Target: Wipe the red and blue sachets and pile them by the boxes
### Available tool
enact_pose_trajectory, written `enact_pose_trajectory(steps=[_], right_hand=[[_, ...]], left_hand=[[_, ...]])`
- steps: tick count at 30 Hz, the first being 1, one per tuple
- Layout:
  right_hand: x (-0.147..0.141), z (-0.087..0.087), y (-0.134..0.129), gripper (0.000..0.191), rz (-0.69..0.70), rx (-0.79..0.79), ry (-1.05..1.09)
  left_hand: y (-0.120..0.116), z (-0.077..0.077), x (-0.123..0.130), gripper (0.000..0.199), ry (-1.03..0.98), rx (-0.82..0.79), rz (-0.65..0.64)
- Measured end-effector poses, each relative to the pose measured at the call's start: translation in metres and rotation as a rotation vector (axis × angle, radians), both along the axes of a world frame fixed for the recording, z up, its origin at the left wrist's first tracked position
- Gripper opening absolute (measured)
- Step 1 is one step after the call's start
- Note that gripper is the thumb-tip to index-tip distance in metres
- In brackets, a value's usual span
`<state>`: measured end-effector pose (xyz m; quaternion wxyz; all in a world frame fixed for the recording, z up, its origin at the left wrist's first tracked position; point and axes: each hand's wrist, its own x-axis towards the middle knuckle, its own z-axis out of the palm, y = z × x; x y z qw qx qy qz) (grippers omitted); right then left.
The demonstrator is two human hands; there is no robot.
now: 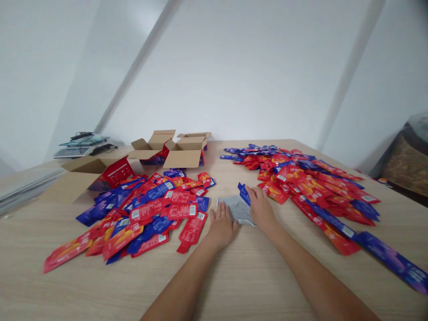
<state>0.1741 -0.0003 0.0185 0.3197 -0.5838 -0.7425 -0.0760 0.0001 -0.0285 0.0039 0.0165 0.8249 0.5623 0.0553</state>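
A small grey cloth [240,208] lies flat on the wooden table in front of me. My left hand [222,225] rests on its left edge, fingers spread. On the right side, my right hand [261,208] has its fingers closed round a blue packet [244,194], which is tilted over the cloth. Red and blue packets [157,209] are heaped to the left of my hands. Another large pile of red and blue packets [310,180] spreads out on the right.
Open cardboard boxes [187,157] stand behind the left pile, and one more open box [90,171] is at the left. Stacked items with a cable [83,143] sit at the far left. A long blue packet strip [391,258] reaches the right edge.
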Motion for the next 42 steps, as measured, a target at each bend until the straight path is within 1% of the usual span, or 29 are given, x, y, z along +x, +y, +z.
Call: enact_pose_trajectory(steps=[2, 4, 6, 8, 11, 14, 17, 20, 23, 24, 26, 28, 30, 32, 34, 36, 38, 40, 42], right_hand=[[-0.011, 0.008, -0.007, 0.053, 0.105, -0.01, 0.006], [-0.02, 0.011, -0.013, 0.05, 0.202, -0.044, 0.03], [-0.024, 0.01, -0.017, 0.046, 0.284, -0.104, 0.026], [-0.024, 0.006, -0.018, 0.043, 0.367, -0.2, -0.029], [-0.02, 0.0, -0.016, 0.047, 0.438, -0.332, -0.138], [-0.018, 0.006, -0.018, 0.049, 0.445, -0.402, -0.255], [-0.021, 0.024, -0.03, 0.048, 0.42, -0.451, -0.399], [-0.03, 0.044, -0.049, 0.04, 0.352, -0.495, -0.535], [-0.038, 0.054, -0.061, 0.03, 0.288, -0.527, -0.595], [-0.038, 0.054, -0.062, 0.029, 0.274, -0.526, -0.572], [-0.032, 0.049, -0.056, 0.033, 0.23, -0.505, -0.458], [-0.017, 0.04, -0.041, 0.043, 0.167, -0.469, -0.266], [0.0, 0.029, -0.021, 0.053, 0.117, -0.405, -0.025], [0.015, 0.017, -0.003, 0.055, 0.118, -0.327, 0.217], [0.022, 0.007, 0.009, 0.054, 0.121, -0.291, 0.342], [0.022, -0.001, 0.012, 0.054, 0.096, -0.291, 0.304], [0.017, -0.004, 0.009, 0.055, 0.084, -0.302, 0.156], [0.009, -0.003, 0.001, 0.055, 0.104, -0.353, -0.011], [0.001, 0.001, -0.007, 0.056, 0.127, -0.427, -0.152]], left_hand=[[0.0, 0.001, 0.001, 0.067, 0.006, -0.007, 0.0], [0.001, 0.0, 0.001, 0.066, 0.008, -0.005, -0.009], [0.001, -0.001, 0.0, 0.065, 0.004, 0.004, -0.022], [0.001, -0.002, 0.0, 0.064, 0.001, 0.003, -0.031], [0.001, -0.001, 0.0, 0.063, 0.002, -0.013, -0.035], [0.0, 0.001, 0.001, 0.061, 0.001, -0.022, -0.028], [0.0, 0.003, 0.001, 0.06, -0.005, -0.032, -0.009], [0.0, 0.005, 0.0, 0.062, -0.002, -0.051, -0.009], [-0.001, 0.007, -0.001, 0.064, 0.009, -0.076, -0.018], [-0.001, 0.008, -0.002, 0.065, 0.013, -0.08, -0.02], [-0.001, 0.008, -0.002, 0.066, 0.022, -0.078, -0.02], [-0.001, 0.006, -0.002, 0.066, 0.024, -0.058, -0.018], [-0.001, 0.004, -0.002, 0.065, 0.023, -0.036, -0.012], [-0.002, 0.003, -0.001, 0.064, 0.023, -0.021, -0.006], [-0.002, 0.004, 0.0, 0.064, 0.025, -0.016, -0.003], [-0.003, 0.005, 0.001, 0.064, 0.024, -0.017, -0.005], [-0.003, 0.006, 0.001, 0.064, 0.025, -0.021, -0.005], [-0.002, 0.004, 0.001, 0.064, 0.034, -0.022, 0.001], [0.0, 0.002, 0.002, 0.065, 0.049, -0.016, 0.01]])
